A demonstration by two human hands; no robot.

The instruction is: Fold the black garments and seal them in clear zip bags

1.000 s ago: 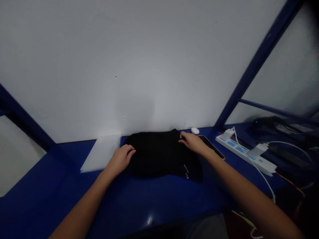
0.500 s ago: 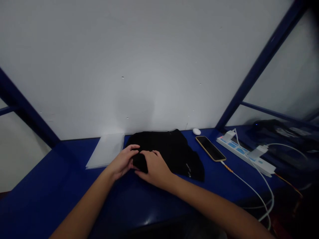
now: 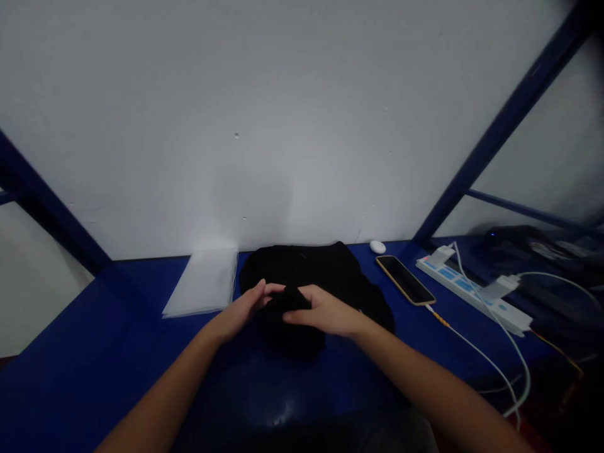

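A pile of black socks [image 3: 325, 270] lies on the blue table [image 3: 94, 352] against the white wall. Both hands meet at the front of the pile. My left hand [image 3: 248, 307] pinches the left end of one black sock [image 3: 292, 314] lifted toward me. My right hand [image 3: 325, 311] grips the same sock from the right, fingers curled over its top. The sock hangs down between the two hands, dark against the table.
A stack of clear plastic bags [image 3: 202, 283] lies left of the pile. To the right lie a small white object [image 3: 377, 246], a phone [image 3: 406, 280] on a charging cable, and a white power strip [image 3: 476, 292] with plugs. Blue frame posts [image 3: 500, 126] rise on both sides.
My right hand left the far right corner of the pile and came across to the front left, joining my left hand. Together they have drawn one sock off the pile toward me.
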